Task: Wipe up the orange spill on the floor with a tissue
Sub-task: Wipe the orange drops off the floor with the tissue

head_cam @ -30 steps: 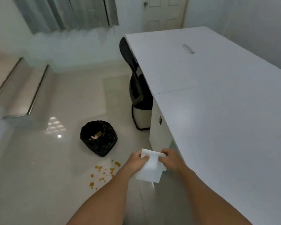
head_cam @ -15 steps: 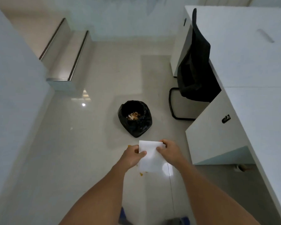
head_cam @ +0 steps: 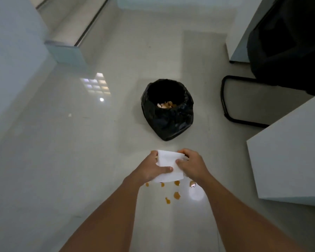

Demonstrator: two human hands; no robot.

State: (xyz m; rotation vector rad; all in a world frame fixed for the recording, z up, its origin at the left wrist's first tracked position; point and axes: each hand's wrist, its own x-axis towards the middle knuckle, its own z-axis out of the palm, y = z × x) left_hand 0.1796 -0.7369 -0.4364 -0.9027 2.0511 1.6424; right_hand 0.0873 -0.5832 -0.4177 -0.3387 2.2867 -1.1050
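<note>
Since the earlier frames both hands have dropped closer to the floor (head_cam: 65,160), and more orange drops now show beneath them. Nearest, two bare forearms reach forward. Just ahead, the orange spill (head_cam: 176,195) lies scattered on the pale glossy floor, partly under the white tissue (head_cam: 168,160). That tissue is stretched between the left hand (head_cam: 153,169), thumb pressed across its lower edge, and the right hand (head_cam: 193,166), fingers curled over its upper corner; both are clamped on it. Beyond stands a bin lined with a black bag (head_cam: 168,113), scraps inside. Farther right are a white desk (head_cam: 287,160) and a black chair (head_cam: 284,51).
</note>
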